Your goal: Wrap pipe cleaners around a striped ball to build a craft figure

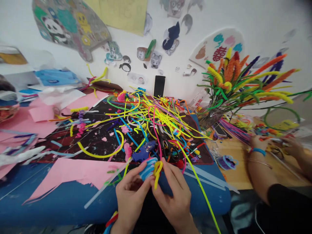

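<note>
Low at the frame's centre, the left hand (131,190) pinched a blue-and-white striped piece (149,168) while the right hand (174,195) gripped a yellow loop (159,167) just beside it. Both things looked light, fuzzy and bendable, easily crushed, so a gentle fingertip hold along their edges seemed best.

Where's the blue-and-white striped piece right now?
The striped piece is at lower centre of the head view, in the left hand, beside the yellow pipe-cleaner loop.
</note>
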Available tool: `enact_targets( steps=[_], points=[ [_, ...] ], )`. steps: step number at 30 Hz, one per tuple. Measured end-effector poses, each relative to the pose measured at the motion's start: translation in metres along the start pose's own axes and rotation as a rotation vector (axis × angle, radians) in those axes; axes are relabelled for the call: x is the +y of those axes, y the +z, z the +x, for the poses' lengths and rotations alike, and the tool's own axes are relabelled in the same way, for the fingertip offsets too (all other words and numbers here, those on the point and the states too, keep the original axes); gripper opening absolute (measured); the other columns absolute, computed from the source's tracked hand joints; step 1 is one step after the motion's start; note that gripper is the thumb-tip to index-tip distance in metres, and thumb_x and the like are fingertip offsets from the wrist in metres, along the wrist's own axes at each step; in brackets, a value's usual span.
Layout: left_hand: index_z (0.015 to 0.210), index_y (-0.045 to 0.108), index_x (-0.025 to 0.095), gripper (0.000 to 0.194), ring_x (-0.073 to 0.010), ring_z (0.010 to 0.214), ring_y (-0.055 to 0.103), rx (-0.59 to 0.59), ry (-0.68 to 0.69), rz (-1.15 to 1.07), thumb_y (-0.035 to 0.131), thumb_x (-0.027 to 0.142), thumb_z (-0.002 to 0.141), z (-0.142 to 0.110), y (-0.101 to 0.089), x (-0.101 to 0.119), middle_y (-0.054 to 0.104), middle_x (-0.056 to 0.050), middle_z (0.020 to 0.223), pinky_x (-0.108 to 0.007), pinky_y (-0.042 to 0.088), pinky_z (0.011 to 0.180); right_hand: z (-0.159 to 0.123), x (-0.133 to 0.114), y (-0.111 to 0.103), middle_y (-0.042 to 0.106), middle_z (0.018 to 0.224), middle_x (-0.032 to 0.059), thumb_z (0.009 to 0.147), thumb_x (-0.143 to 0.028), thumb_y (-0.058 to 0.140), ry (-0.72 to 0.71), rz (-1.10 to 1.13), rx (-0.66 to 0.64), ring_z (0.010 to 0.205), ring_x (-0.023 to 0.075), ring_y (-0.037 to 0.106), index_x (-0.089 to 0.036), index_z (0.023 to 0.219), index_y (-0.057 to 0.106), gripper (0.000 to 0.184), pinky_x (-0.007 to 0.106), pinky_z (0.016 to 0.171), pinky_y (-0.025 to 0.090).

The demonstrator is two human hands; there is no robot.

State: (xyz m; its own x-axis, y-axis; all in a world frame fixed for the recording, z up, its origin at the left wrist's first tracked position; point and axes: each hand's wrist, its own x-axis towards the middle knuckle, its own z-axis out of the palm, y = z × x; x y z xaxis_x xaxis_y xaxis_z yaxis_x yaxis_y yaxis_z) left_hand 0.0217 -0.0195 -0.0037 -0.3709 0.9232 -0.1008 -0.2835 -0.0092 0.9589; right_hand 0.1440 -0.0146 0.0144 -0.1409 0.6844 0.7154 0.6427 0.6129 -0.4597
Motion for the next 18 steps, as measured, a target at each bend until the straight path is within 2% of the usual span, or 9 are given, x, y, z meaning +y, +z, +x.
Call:
enact_targets(
  steps=[2, 7, 12, 18],
  points=[
    [0.090, 0.083, 0.022, 0.034, -0.0076, 0.045, 0.048, -0.004, 0.015, 0.018, 0.092, 0.026, 0.057, -0.001, 0.001, 0.003, 0.062, 0.003, 0.053, -0.016, 0.045, 0.043, 0.000, -0.001, 0.000, 0.069, 0.118, 0.0164, 0.091, -0.017, 0.062, -0.005, -0.013, -0.012, 0.108, 0.0250, 0.066, -0.016, 0.147, 0.048, 0.057, 0.037, 0.089, 0.060],
    [0.086, 0.084, 0.026, 0.030, -0.0084, 0.044, 0.050, 0.048, 0.091, 0.076, 0.091, 0.023, 0.057, -0.001, 0.004, 0.009, 0.064, 0.003, 0.052, -0.017, 0.044, 0.041, 0.002, -0.001, -0.006, 0.070, 0.117, 0.0124, 0.093, -0.004, 0.052, 0.004, -0.004, 0.014, 0.106, 0.0207, 0.067, -0.021, 0.141, 0.055, 0.051, 0.033, 0.089, 0.058],
    [0.085, 0.084, 0.030, 0.026, -0.0105, 0.049, 0.059, 0.064, 0.190, 0.144, 0.088, 0.018, 0.062, -0.004, 0.003, 0.007, 0.077, 0.001, 0.069, -0.019, 0.051, 0.049, 0.008, 0.000, -0.025, 0.073, 0.111, 0.0075, 0.095, -0.009, 0.052, 0.053, 0.029, -0.039, 0.100, 0.0175, 0.069, -0.023, 0.131, 0.063, 0.040, 0.028, 0.085, 0.058],
    [0.090, 0.083, 0.036, 0.027, -0.0118, 0.051, 0.062, 0.030, 0.301, 0.193, 0.087, 0.022, 0.067, -0.008, 0.000, 0.000, 0.079, 0.003, 0.073, -0.021, 0.053, 0.051, 0.021, 0.003, -0.040, 0.078, 0.098, -0.0014, 0.099, -0.014, 0.050, 0.170, 0.104, -0.035, 0.089, 0.0131, 0.074, -0.029, 0.119, 0.068, 0.031, 0.023, 0.083, 0.057]
  ],
)
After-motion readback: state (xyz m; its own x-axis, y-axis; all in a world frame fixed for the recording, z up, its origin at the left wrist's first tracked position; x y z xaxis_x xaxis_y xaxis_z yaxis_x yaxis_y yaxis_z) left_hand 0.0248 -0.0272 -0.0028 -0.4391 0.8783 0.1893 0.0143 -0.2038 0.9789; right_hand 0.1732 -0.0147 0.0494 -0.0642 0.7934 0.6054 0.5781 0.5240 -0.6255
